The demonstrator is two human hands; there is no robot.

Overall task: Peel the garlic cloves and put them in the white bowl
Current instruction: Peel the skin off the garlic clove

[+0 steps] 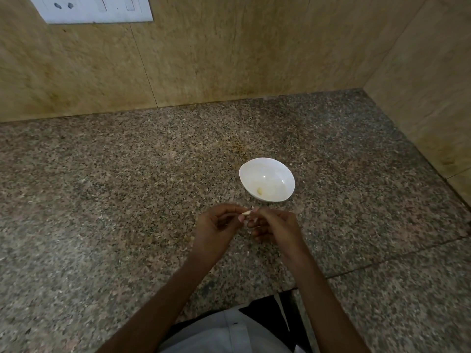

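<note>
Both hands meet above the counter (102, 174), just in front of the bowl (276, 171). The left hand (216, 226) and the right hand (276, 229) have curled fingers and pinch one small clove (247, 213) between them. A peeled clove (259, 191) lies inside the bowl

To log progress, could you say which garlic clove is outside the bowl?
The clove held between the left hand and right hand; the other clove lies in the white bowl.
</note>
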